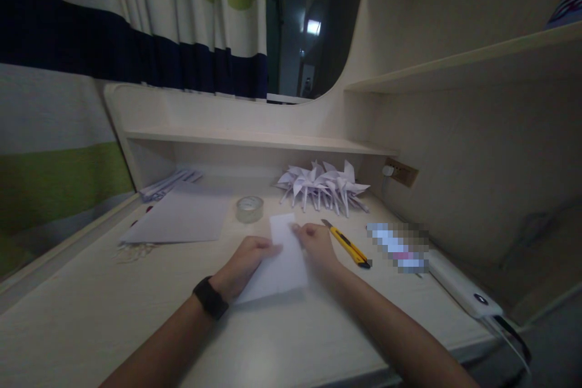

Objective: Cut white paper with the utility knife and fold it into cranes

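Observation:
A white sheet of paper (284, 270) is held between my two hands, low over the desk. Its left edge is gripped by my left hand (248, 260), thumb lying on top and fingers underneath; a dark band circles that wrist. My right hand (316, 245) pinches the upper right edge with thumb and curled fingers. Just right of it lies a yellow utility knife (348, 244), its blade end pointing away from me. Beyond the left hand stands a roll of clear tape (250, 210). Several paper pinwheels (321, 185) are heaped behind the right hand.
A stack of white paper (184, 215) lies at left, with folded paper strips (168, 185) behind and small pale sticks (134, 251) by its near edge. At right are a blurred-out phone-like object (400, 248), a long white device with cables (464, 285) and a wall socket (402, 173).

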### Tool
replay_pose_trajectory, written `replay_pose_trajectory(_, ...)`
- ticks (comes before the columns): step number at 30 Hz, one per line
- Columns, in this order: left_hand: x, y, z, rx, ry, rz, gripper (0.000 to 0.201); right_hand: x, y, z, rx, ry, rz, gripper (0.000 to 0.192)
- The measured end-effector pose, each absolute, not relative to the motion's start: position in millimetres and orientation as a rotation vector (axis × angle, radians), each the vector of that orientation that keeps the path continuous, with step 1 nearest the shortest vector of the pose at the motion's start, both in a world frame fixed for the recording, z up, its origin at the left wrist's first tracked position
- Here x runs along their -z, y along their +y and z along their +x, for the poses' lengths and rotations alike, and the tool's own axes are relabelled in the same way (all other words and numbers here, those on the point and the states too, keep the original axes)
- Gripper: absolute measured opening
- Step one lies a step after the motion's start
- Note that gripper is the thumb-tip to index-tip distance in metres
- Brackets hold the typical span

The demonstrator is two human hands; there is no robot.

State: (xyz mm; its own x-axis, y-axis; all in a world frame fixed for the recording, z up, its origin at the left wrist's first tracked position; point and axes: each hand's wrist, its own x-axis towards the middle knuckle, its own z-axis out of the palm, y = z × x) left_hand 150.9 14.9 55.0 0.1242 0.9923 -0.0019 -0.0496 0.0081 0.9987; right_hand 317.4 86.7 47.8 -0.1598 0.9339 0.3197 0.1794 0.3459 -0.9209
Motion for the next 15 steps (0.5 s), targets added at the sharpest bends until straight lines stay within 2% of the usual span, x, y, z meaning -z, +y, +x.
replay_pose_trajectory(6,-51.6,16.6,153.9,-1.181,1.089,1.166,0.029,-43.2,86.6,312.5,-0.979,-1.56,-1.075,0.044)
replay_pose_trajectory(11,-43.3,19.5,157.1,-1.249,1.121,1.174,0.034,-43.6,84.8,309.8,-1.195,-1.42,-1.072,0.048)
replay_pose_trajectory(15,-44.7,21.2,155.1,-1.208,1.091,1.118,0.04,-44.3,83.0,310.7,-1.241,-1.435,-1.086,0.048)
